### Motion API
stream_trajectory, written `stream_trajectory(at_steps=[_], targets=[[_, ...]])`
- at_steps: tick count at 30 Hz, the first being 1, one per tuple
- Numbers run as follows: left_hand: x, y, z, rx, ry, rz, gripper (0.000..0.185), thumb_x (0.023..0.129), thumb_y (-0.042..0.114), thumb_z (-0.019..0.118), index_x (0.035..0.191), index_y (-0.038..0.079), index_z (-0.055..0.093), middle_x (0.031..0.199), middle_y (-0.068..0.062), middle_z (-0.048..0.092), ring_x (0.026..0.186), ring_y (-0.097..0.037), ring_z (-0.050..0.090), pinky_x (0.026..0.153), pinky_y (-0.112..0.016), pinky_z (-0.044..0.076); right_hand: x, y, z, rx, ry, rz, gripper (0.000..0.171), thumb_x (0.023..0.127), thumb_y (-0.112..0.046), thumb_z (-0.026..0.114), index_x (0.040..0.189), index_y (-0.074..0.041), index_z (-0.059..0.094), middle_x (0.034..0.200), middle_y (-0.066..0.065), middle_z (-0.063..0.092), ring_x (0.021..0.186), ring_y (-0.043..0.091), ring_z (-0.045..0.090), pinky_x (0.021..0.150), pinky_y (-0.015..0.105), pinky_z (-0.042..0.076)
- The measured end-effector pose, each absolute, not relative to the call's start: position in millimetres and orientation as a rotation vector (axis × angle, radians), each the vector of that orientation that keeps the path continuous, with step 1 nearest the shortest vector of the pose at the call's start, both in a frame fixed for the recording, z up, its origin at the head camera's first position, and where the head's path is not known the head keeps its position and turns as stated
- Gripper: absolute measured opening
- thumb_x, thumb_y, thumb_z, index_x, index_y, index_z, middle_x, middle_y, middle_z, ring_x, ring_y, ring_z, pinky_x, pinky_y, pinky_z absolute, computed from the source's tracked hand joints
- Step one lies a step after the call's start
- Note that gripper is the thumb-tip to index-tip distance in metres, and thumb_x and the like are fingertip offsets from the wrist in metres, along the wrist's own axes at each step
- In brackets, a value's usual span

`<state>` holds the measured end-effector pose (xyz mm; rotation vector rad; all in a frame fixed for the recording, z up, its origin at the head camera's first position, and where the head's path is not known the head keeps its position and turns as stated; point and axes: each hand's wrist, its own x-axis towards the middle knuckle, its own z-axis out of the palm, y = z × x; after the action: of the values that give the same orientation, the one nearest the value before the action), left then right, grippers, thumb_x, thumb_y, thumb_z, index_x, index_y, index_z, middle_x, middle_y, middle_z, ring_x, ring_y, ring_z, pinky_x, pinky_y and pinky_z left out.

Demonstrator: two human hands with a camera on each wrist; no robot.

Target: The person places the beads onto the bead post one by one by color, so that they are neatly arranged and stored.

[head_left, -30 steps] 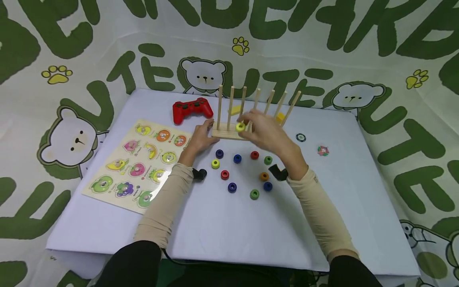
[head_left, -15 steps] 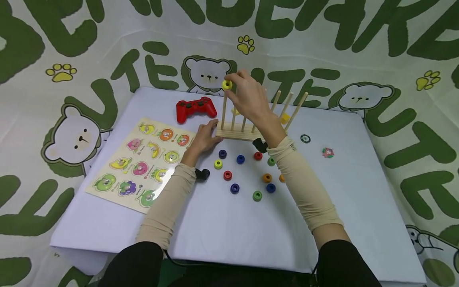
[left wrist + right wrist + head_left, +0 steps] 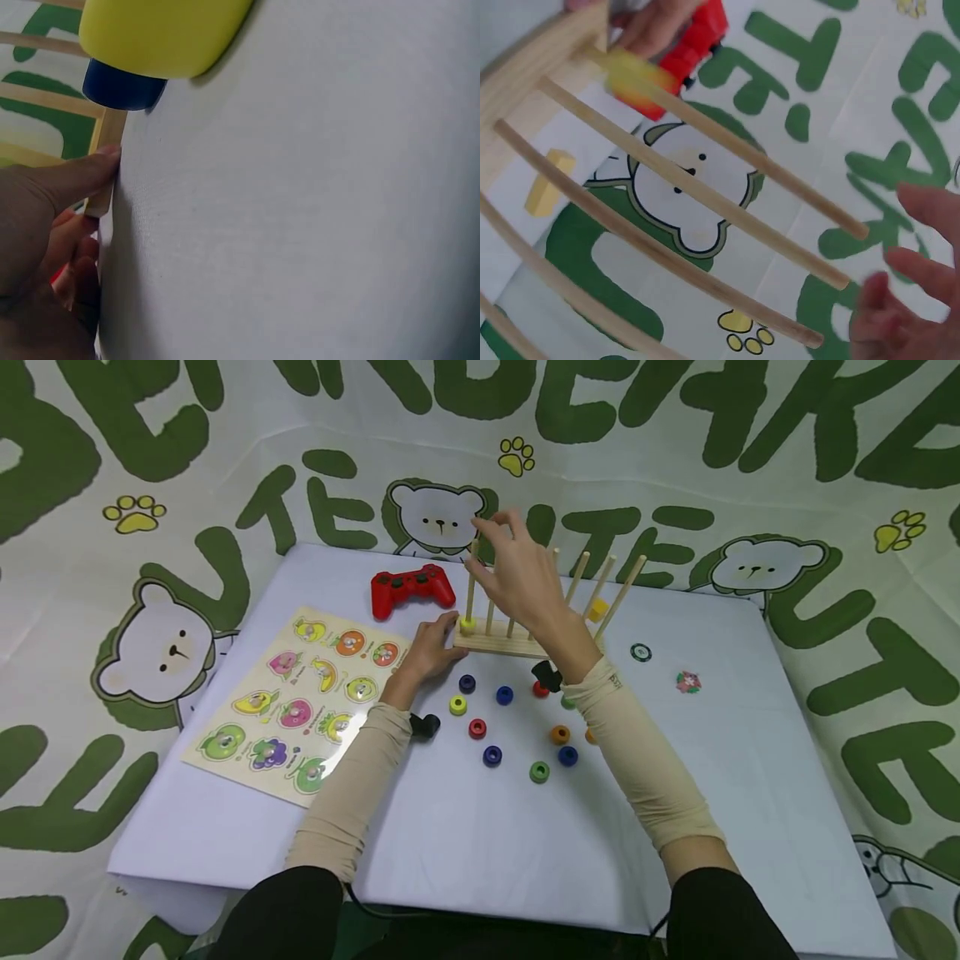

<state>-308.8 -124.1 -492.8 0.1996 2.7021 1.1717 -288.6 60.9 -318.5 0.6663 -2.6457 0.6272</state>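
Observation:
A wooden peg rack (image 3: 501, 643) with several slanted pegs stands at the back of the white table. A yellow ring (image 3: 467, 625) sits at the foot of its leftmost peg; in the right wrist view the yellow ring (image 3: 634, 75) is blurred on that peg. My right hand (image 3: 498, 539) hovers open above the peg tops and holds nothing, its fingers (image 3: 919, 281) spread. My left hand (image 3: 427, 647) holds the rack's left end, the thumb (image 3: 82, 172) pressed on its front edge. Several loose coloured rings, such as a blue ring (image 3: 505, 695), lie in front of the rack.
A red game controller (image 3: 412, 587) lies left of the rack. A fruit puzzle board (image 3: 300, 702) is at the left. A small yellow block (image 3: 597, 608) sits behind the pegs. A dark chip (image 3: 640, 652) and a flower piece (image 3: 687, 681) lie at the right.
My right hand lifted the yellow ring to the top of the leftmost peg and let it go. The ring has dropped to the peg's foot. The left hand stayed on the rack.

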Motion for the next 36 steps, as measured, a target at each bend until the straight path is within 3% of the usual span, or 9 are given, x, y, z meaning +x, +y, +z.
stream_trajectory(at_steps=[7, 12, 20, 27, 31, 36], targets=[[-310.7, -126.3, -492.4, 0.252, 2.737, 1.119, 0.078, 0.101, 0.021, 0.074, 0.167, 0.008, 0.034, 0.168, -0.016, 0.043, 0.152, -0.039, 0.034, 0.129, -0.05, 0.028, -237.1, 62.8, -365.7, 0.959, -2.787, 0.521, 0.029, 0.102, -0.026, 0.075, 0.126, -0.01, 0.076, 0.113, 0.007, 0.073, 0.075, 0.02, 0.064, 0.062, 0.033, 0.054], [-309.4, -126.2, -489.9, 0.246, 2.736, 1.146, 0.078, 0.1, 0.02, 0.075, 0.166, 0.008, 0.035, 0.168, -0.014, 0.043, 0.153, -0.037, 0.032, 0.129, -0.05, 0.028, -217.0, 50.9, -410.9, 1.13, -3.094, 0.233, 0.035, 0.101, -0.032, 0.076, 0.132, -0.016, 0.074, 0.117, 0.004, 0.075, 0.09, 0.018, 0.071, 0.072, 0.036, 0.06], [-307.0, -124.4, -489.9, 0.223, 2.72, 1.144, 0.078, 0.102, 0.022, 0.074, 0.167, 0.011, 0.034, 0.17, -0.011, 0.041, 0.156, -0.036, 0.029, 0.13, -0.05, 0.026, -208.9, 40.3, -441.8, 1.148, -3.079, 0.159, 0.026, 0.1, -0.019, 0.075, 0.125, -0.013, 0.074, 0.112, 0.007, 0.073, 0.08, 0.019, 0.067, 0.067, 0.039, 0.061], [-306.0, -125.8, -488.4, 0.229, 2.722, 1.143, 0.077, 0.102, 0.022, 0.073, 0.167, 0.01, 0.034, 0.17, -0.012, 0.04, 0.157, -0.036, 0.029, 0.131, -0.049, 0.025, -213.4, 47.1, -422.0, 1.146, -3.108, 0.229, 0.024, 0.098, -0.015, 0.078, 0.121, -0.013, 0.075, 0.11, 0.004, 0.073, 0.084, 0.019, 0.067, 0.068, 0.037, 0.059], [-306.9, -126.6, -488.6, 0.248, 2.731, 1.139, 0.075, 0.102, 0.021, 0.072, 0.166, 0.009, 0.035, 0.169, -0.015, 0.042, 0.155, -0.038, 0.03, 0.13, -0.05, 0.026, -223.7, 59.1, -387.3, 1.059, -3.067, 0.446, 0.029, 0.096, -0.015, 0.081, 0.125, -0.012, 0.074, 0.115, 0.005, 0.072, 0.088, 0.02, 0.067, 0.069, 0.034, 0.058], [-308.5, -123.7, -489.3, 0.21, 2.711, 1.129, 0.077, 0.102, 0.022, 0.074, 0.167, 0.011, 0.034, 0.169, -0.014, 0.041, 0.156, -0.036, 0.029, 0.131, -0.051, 0.025, -246.2, 74.5, -336.5, 0.864, -2.921, 0.663, 0.033, 0.098, -0.017, 0.079, 0.129, -0.008, 0.072, 0.124, 0.01, 0.072, 0.104, 0.026, 0.069, 0.082, 0.038, 0.06]])
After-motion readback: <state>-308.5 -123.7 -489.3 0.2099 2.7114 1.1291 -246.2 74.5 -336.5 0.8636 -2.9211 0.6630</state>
